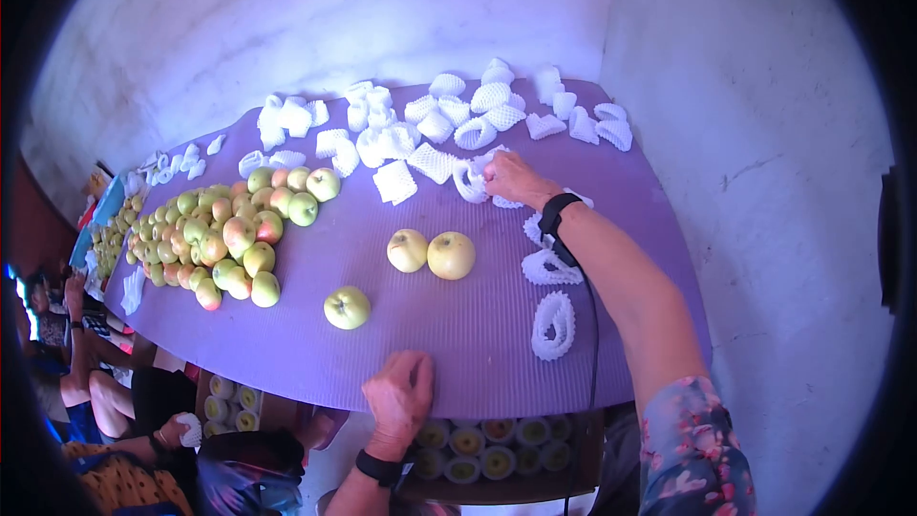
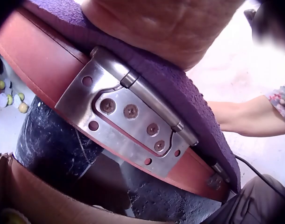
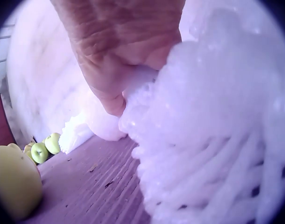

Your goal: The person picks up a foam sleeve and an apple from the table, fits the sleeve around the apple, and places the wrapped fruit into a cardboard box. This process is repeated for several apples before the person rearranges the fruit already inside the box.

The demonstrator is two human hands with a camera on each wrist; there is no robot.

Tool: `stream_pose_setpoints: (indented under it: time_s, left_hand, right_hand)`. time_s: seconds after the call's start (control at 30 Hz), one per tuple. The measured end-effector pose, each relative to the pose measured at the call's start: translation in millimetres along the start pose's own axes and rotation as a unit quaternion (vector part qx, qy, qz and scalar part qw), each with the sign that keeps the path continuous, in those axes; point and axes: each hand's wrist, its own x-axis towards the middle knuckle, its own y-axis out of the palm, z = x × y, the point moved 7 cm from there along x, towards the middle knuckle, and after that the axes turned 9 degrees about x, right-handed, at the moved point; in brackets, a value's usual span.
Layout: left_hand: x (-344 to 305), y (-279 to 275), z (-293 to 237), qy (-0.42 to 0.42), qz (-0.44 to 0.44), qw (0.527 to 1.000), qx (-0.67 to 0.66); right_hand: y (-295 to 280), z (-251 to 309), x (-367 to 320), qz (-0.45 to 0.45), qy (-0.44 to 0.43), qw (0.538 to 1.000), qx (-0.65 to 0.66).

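Note:
My right hand (image 1: 514, 180) reaches over the table among white foam fruit nets. Its curled fingers pinch a foam net (image 1: 469, 182); in the right wrist view the thumb meets a pale foam edge, and a large foam net (image 3: 217, 126) hides part of the hand. At the table's near edge rests my left hand (image 1: 399, 394), loosely curled with nothing in it. Two yellow-green apples, a left one (image 1: 407, 250) and a right one (image 1: 451, 256), sit side by side between the hands. A greener apple (image 1: 347, 308) lies nearer the left hand.
A heap of apples (image 1: 220, 234) covers the left of the purple-covered table (image 1: 497, 325). More foam nets (image 1: 382, 124) lie along the back; another (image 1: 553, 325) lies at right beside a black cable (image 1: 596, 344). Boxed apples (image 1: 497, 462) stand below. Another person's hand (image 1: 174, 432) is at lower left.

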Motion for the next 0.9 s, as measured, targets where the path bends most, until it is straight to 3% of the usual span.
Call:
stream_pose_setpoints:
  time_s: [0.17,0.27,0.3,0.4,0.5,0.6,0.77,0.9]
  left_hand:
    - [0.4,2.9,3.1,-0.003,0.008,1.000,-0.001]
    - [0.5,0.0,1.1,-0.012,0.021,1.000,0.005]
    - [0.2,-1.0,1.4,-0.010,0.017,1.000,0.003]
    - [0.9,1.2,0.2,-0.003,0.010,1.000,-0.006]
    - [0.9,-1.8,1.0,0.000,0.009,1.000,-0.005]
    - [1.2,-5.1,0.5,-0.001,0.004,1.000,-0.017]
    - [4.4,-41.1,-17.0,-0.039,-0.064,0.993,-0.096]
    - [0.6,-70.9,-38.1,0.057,-0.181,0.981,-0.039]
  right_hand:
    - [-10.9,11.0,-37.8,0.116,-0.020,0.992,-0.032]
    - [-23.1,15.7,-50.0,0.093,-0.102,0.989,-0.057]
    - [-40.9,36.2,-62.6,0.019,-0.165,0.983,-0.080]
    - [-66.7,55.1,-77.9,-0.112,-0.212,0.969,-0.063]
    - [-72.2,74.7,-81.0,-0.066,-0.146,0.987,-0.031]
    - [-73.6,107.4,-88.7,-0.059,-0.156,0.986,0.022]
    - [-55.0,150.0,-102.8,0.078,-0.084,0.978,0.176]
    - [-16.5,186.1,-132.8,0.246,-0.020,0.934,0.260]
